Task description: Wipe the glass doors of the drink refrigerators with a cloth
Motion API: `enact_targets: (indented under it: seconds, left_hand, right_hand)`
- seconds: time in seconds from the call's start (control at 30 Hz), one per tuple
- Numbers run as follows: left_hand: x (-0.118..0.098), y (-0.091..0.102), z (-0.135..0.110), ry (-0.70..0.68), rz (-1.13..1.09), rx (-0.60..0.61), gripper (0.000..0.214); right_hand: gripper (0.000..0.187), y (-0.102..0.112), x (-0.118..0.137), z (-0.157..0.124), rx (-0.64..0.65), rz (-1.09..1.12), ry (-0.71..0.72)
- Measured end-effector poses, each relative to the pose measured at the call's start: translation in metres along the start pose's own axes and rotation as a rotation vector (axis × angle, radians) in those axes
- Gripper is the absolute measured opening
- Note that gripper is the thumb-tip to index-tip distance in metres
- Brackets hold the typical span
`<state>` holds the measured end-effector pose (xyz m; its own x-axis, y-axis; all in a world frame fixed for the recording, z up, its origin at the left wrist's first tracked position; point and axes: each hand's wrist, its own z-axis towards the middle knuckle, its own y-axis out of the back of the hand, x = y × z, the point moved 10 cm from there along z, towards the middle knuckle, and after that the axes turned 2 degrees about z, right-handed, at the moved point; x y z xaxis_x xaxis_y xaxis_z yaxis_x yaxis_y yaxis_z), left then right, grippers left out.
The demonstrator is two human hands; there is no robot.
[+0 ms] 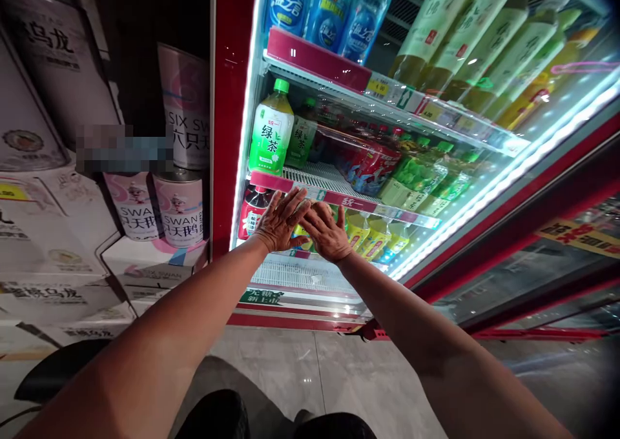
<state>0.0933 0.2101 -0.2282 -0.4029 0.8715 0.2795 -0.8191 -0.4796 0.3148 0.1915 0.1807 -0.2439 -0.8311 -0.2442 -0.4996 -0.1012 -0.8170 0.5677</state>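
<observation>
Both of my arms reach forward to a lit drinks cooler. My left hand (279, 224) is open, fingers stretched out, and holds nothing visible. Beside it my right hand (329, 232) is also open with its thumb apart; the fingertips of the two hands meet or overlap. Behind them runs a shelf edge with a red label strip (349, 201); I cannot tell whether the hands touch it. A green tea bottle (271, 134) stands upright above my left hand. Lower down are a dark bottle with a red label (252, 214) and several yellow-labelled bottles (376, 237), partly hidden by my hands.
Blue-labelled bottles (325, 16) and pale green bottles (436, 22) fill the top shelf. Red packs (371, 164) and green-capped bottles (416, 177) sit mid-shelf. Cans (181, 213) and boxes (43, 226) are stacked left of the red cooler frame (223, 116). Grey tiled floor (290, 361) lies below.
</observation>
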Motion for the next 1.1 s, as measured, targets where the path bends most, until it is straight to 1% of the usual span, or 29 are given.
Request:
enact_targets:
  seconds: [0.13, 0.2, 0.27, 0.37, 0.43, 0.5, 0.57, 0.63, 0.7, 0.83, 0.9, 0.93, 1.0, 1.1]
  left_hand:
    - [0.005, 0.015, 0.001, -0.033, -0.128, 0.041, 0.096]
    - [0.012, 0.024, 0.002, -0.038, -0.152, 0.084, 0.096]
    - [0.022, 0.034, 0.001, -0.036, -0.102, 0.143, 0.094]
    - [0.047, 0.054, -0.001, 0.023, 0.054, 0.216, 0.095]
    - [0.068, 0.068, -0.005, 0.095, 0.13, 0.271, 0.099]
    - [0.086, 0.079, -0.011, 0.16, 0.164, 0.332, 0.105]
    - [0.1, 0.085, -0.02, 0.223, 0.18, 0.4, 0.112]
    - [0.11, 0.087, -0.029, 0.26, 0.193, 0.466, 0.115]
    - [0.117, 0.086, -0.038, 0.27, 0.209, 0.528, 0.116]
    - [0.125, 0.08, -0.049, 0.26, 0.236, 0.635, 0.124]
    - [0.126, 0.079, -0.05, 0.265, 0.249, 0.668, 0.127]
    - [0.125, 0.079, -0.049, 0.274, 0.257, 0.675, 0.127]
    - [0.123, 0.082, -0.046, 0.296, 0.274, 0.667, 0.123]
    - [0.117, 0.085, -0.043, 0.321, 0.283, 0.64, 0.115]
  right_hand:
    - [0.06, 0.011, -0.013, 0.029, -0.023, -0.009, -0.081]
    - [0.061, 0.012, -0.01, 0.042, -0.035, 0.0, -0.11]
    - [0.063, 0.006, 0.002, 0.047, -0.02, 0.034, -0.083]
    - [0.069, -0.004, 0.023, 0.043, 0.051, 0.097, 0.011]
    - [0.074, -0.006, 0.029, 0.044, 0.089, 0.125, 0.053]
    - [0.077, -0.001, 0.028, 0.053, 0.092, 0.136, 0.043]
    - [0.078, 0.007, 0.024, 0.071, 0.063, 0.139, -0.007]
    - [0.079, 0.011, 0.024, 0.088, 0.031, 0.14, -0.063]
    - [0.08, 0.008, 0.033, 0.097, 0.023, 0.141, -0.067]
    - [0.08, -0.005, 0.061, 0.089, 0.058, 0.134, 0.1]
    - [0.08, -0.008, 0.067, 0.087, 0.087, 0.137, 0.156]
    - [0.081, -0.007, 0.067, 0.09, 0.1, 0.14, 0.155]
    - [0.083, -0.003, 0.062, 0.103, 0.102, 0.142, 0.096]
    - [0.082, 0.002, 0.057, 0.128, 0.05, 0.138, -0.052]
